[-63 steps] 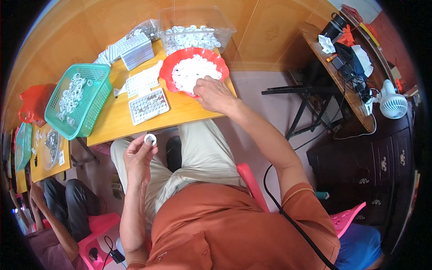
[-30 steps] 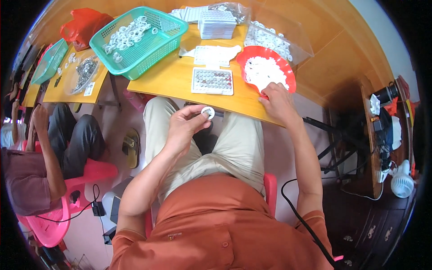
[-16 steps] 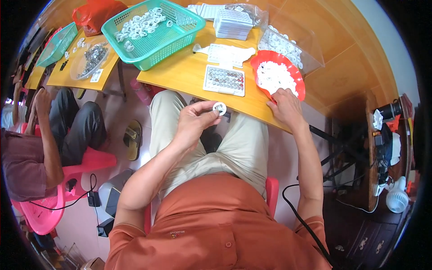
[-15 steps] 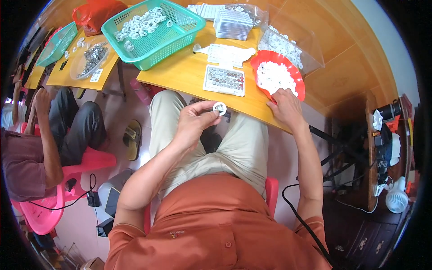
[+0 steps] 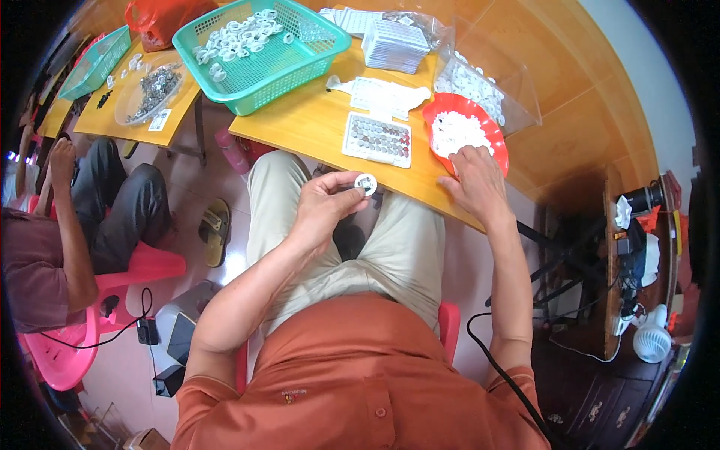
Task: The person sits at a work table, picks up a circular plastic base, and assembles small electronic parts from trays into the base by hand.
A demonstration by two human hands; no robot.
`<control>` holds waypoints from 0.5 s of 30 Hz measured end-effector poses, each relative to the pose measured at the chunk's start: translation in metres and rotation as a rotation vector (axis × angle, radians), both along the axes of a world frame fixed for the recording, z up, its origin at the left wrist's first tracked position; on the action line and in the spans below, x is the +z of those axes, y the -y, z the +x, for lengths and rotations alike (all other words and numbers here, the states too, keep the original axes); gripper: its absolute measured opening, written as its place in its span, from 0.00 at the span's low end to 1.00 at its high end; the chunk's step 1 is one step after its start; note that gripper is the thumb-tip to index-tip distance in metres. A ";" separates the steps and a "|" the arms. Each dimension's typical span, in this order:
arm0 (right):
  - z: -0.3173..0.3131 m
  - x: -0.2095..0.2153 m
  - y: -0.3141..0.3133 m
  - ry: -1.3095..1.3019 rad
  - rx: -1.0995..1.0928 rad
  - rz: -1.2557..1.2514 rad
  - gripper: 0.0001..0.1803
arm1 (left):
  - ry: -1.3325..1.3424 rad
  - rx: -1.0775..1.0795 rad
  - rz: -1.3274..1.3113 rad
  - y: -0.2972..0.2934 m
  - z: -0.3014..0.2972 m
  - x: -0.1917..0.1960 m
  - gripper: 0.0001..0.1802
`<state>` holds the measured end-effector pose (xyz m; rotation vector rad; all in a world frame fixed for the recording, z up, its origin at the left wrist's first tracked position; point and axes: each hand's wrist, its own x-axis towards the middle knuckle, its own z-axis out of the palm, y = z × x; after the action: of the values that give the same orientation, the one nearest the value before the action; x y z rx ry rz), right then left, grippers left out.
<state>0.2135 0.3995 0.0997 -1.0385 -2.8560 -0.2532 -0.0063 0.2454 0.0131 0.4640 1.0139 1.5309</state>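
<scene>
A small round white plastic part [image 5: 365, 184] with a metal-looking piece in its middle is pinched between the thumb and fingers of my left hand [image 5: 325, 204], above my lap. My right hand [image 5: 480, 184] reaches over the near rim of a red scalloped bowl [image 5: 500, 142] filled with small white pieces [image 5: 454, 131]. Its fingers rest at the edge of the pieces, with the thumb spread away to the left. Nothing shows in that hand, though the fingertips' undersides are hidden. Left of the bowl lies a white tray [image 5: 377, 139] with rows of round metal parts.
A green basket [image 5: 262, 97] of white rings stands at the table's left. Behind the tray are a white sheet [image 5: 388, 96], stacked white trays [image 5: 395, 46] and a clear bin [image 5: 517, 112] of white parts. Another person sits at the left, near a dish of metal parts [image 5: 156, 94].
My right thumb has spread from the fingers, and that hand has drawn slightly back at the bowl's near edge. My left hand keeps hold of the round part. The whole view has shifted a little.
</scene>
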 end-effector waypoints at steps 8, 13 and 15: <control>-0.040 -0.007 0.009 -0.189 0.094 -0.010 0.11 | 0.160 0.024 -0.047 -0.001 -0.007 0.000 0.12; -0.058 -0.025 0.005 -0.280 0.165 -0.166 0.09 | 0.208 0.017 -0.050 -0.003 -0.009 -0.001 0.12; -0.065 -0.028 0.002 -0.265 0.090 -0.279 0.09 | 0.217 0.013 -0.055 -0.003 -0.010 -0.001 0.12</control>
<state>0.1485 0.3978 0.0716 -0.8999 -2.7331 0.2780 -0.0166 0.2485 0.0117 0.2466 0.8894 1.5246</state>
